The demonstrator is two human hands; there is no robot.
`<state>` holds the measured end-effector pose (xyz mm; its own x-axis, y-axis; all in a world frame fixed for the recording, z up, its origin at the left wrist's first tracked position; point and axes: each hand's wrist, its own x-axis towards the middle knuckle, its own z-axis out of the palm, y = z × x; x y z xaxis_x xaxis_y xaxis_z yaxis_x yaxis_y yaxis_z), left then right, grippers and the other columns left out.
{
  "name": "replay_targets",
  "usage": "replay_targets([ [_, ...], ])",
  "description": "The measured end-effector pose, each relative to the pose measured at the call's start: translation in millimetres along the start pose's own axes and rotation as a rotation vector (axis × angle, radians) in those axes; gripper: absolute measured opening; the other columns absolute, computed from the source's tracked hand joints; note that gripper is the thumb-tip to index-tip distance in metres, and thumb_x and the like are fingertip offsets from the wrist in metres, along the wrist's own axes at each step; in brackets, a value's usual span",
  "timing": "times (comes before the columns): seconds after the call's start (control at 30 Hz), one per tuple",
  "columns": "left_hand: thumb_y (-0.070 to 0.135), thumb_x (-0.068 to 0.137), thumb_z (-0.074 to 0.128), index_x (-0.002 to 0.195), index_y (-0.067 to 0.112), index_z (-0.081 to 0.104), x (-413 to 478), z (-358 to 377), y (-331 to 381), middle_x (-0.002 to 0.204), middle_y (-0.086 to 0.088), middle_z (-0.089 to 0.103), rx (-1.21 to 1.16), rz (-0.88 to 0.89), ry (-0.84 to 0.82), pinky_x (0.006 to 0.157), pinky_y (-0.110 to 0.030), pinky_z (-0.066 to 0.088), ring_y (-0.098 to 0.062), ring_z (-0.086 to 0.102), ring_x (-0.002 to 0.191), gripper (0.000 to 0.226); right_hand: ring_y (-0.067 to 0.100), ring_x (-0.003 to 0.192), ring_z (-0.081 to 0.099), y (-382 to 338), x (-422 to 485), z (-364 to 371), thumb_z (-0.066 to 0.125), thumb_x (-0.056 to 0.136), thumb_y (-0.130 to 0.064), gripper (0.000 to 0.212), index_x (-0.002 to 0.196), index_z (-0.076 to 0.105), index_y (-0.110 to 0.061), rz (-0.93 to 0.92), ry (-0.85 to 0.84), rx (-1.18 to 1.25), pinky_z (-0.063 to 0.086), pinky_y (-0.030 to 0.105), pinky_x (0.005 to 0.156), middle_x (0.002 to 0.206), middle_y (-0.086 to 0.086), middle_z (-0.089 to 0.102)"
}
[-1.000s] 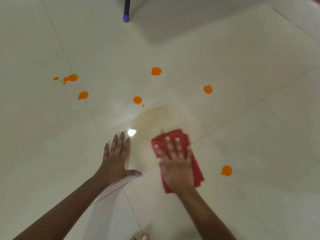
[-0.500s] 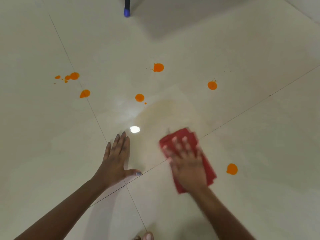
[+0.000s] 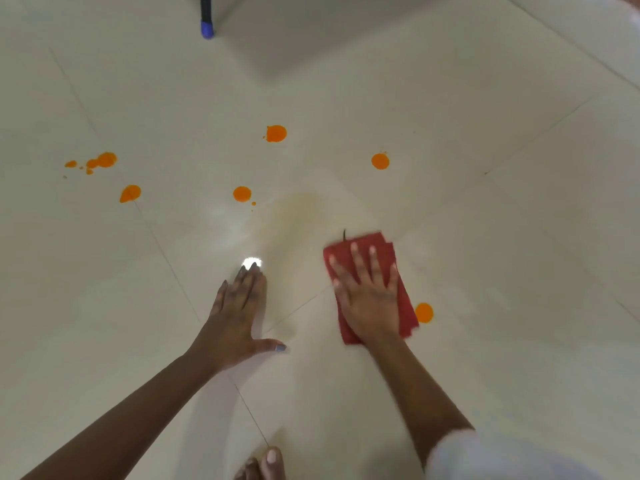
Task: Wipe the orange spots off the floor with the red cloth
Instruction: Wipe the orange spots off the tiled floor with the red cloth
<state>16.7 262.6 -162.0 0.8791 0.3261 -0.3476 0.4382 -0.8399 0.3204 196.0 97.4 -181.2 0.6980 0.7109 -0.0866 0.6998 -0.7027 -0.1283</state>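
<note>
My right hand [image 3: 369,296] lies flat with straight fingers on the folded red cloth [image 3: 381,249], pressing it to the pale tiled floor. Just right of the cloth's lower edge sits an orange spot [image 3: 424,312]. Further orange spots lie beyond: one [image 3: 380,161] ahead right, one [image 3: 276,133] ahead, one [image 3: 241,194] ahead left, one [image 3: 130,193] and a cluster [image 3: 104,160] at far left. My left hand [image 3: 239,310] rests flat on the floor, fingers straight, thumb spread. A faint yellowish smear [image 3: 304,216] marks the floor ahead of the cloth.
A dark pole with a blue tip [image 3: 206,27] stands on the floor at the top. Toes [image 3: 266,464] show at the bottom edge, and a white sleeve [image 3: 485,459] at bottom right. A bright light glare [image 3: 251,263] sits by my left fingertips.
My right hand has slid the red cloth to the right, closer to the orange spot beside it. The left hand has stayed planted on the floor.
</note>
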Motion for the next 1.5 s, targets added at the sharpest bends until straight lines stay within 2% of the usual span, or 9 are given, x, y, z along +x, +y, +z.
replay_targets([
  [0.2, 0.097, 0.05, 0.017, 0.141, 0.014, -0.021, 23, 1, 25, 0.152, -0.001, -0.027, 0.047, 0.079, -0.021, 0.111, -0.03, -0.02, -0.015, -0.03, 0.139, 0.128, 0.03, 0.144, 0.014, -34, -48, 12, 0.033, 0.092, -0.044, 0.051, 0.143, 0.025, -0.044, -0.155, -0.046, 0.048, 0.011, 0.062, 0.112, 0.157, 0.0, 0.021],
  [0.37, 0.095, 0.055, 0.021, 0.144, 0.017, -0.013, 36, 10, 42, 0.155, 0.0, -0.017, 0.086, 0.148, -0.037, 0.114, -0.03, -0.016, -0.014, -0.02, 0.143, 0.123, 0.031, 0.141, 0.027, 78, -96, 2, 0.032, 0.091, -0.046, 0.05, 0.141, 0.033, -0.043, 0.163, 0.028, 0.005, 0.028, 0.061, 0.105, 0.153, 0.002, 0.028],
  [0.5, 0.095, 0.054, 0.02, 0.144, 0.018, -0.016, 47, 7, 46, 0.154, 0.0, -0.024, 0.134, 0.19, -0.031, 0.111, -0.028, -0.021, -0.012, -0.028, 0.14, 0.123, 0.028, 0.146, 0.003, 93, 4, -15, 0.025, 0.097, -0.047, 0.049, 0.145, 0.018, -0.043, 0.295, -0.018, 0.029, 0.001, 0.058, 0.113, 0.159, 0.002, 0.011],
  [0.7, 0.099, 0.046, 0.009, 0.141, 0.015, -0.018, 54, 9, 53, 0.151, -0.001, -0.027, 0.105, 0.194, -0.061, 0.113, -0.033, -0.017, -0.017, -0.027, 0.14, 0.13, 0.027, 0.144, 0.017, 48, -87, 12, 0.027, 0.096, -0.046, 0.047, 0.143, 0.021, -0.049, -0.139, -0.018, 0.023, 0.011, 0.058, 0.114, 0.156, -0.004, 0.02],
  [0.97, 0.101, 0.044, 0.012, 0.144, 0.017, -0.015, 54, 9, 54, 0.149, 0.005, -0.03, 0.085, 0.177, -0.084, 0.113, -0.034, -0.016, -0.01, -0.032, 0.137, 0.133, 0.026, 0.146, -0.001, 133, -13, -20, 0.025, 0.097, -0.047, 0.049, 0.145, 0.014, -0.045, 0.325, -0.045, 0.023, 0.0, 0.056, 0.114, 0.159, -0.001, 0.006],
  [1.13, 0.098, 0.051, 0.016, 0.148, 0.013, 0.001, 52, 8, 53, 0.155, 0.001, -0.015, 0.139, 0.191, -0.022, 0.115, -0.041, -0.011, -0.013, -0.017, 0.142, 0.13, 0.029, 0.144, 0.015, 49, -100, 11, 0.027, 0.097, -0.046, 0.048, 0.144, 0.019, -0.047, -0.12, -0.056, -0.012, 0.008, 0.058, 0.113, 0.157, 0.0, 0.02],
  [1.23, 0.096, 0.056, 0.019, 0.148, 0.01, 0.007, 52, 6, 52, 0.157, -0.003, -0.007, 0.155, 0.221, -0.024, 0.115, -0.043, -0.008, -0.017, -0.009, 0.145, 0.126, 0.028, 0.14, 0.028, 95, -145, 0, 0.033, 0.092, -0.047, 0.048, 0.14, 0.03, -0.049, 0.007, -0.045, 0.005, 0.019, 0.054, 0.11, 0.152, -0.002, 0.03],
  [1.4, 0.094, 0.06, 0.022, 0.149, 0.013, 0.013, 67, 0, 53, 0.157, -0.001, -0.002, 0.133, 0.246, 0.023, 0.116, -0.042, -0.003, -0.016, -0.007, 0.145, 0.12, 0.026, 0.146, 0.0, 129, -23, -24, 0.024, 0.097, -0.048, 0.049, 0.145, 0.015, -0.046, 0.326, -0.061, 0.012, 0.001, 0.054, 0.114, 0.159, -0.001, 0.007],
  [1.5, 0.096, 0.056, 0.014, 0.149, 0.014, 0.002, 86, -4, 55, 0.155, 0.0, -0.016, 0.171, 0.25, 0.004, 0.116, -0.039, -0.009, -0.016, -0.016, 0.143, 0.124, 0.027, 0.146, 0.003, 68, -2, -11, 0.023, 0.097, -0.045, 0.048, 0.145, 0.017, -0.045, 0.091, -0.091, 0.015, -0.003, 0.056, 0.112, 0.159, -0.001, 0.01],
])
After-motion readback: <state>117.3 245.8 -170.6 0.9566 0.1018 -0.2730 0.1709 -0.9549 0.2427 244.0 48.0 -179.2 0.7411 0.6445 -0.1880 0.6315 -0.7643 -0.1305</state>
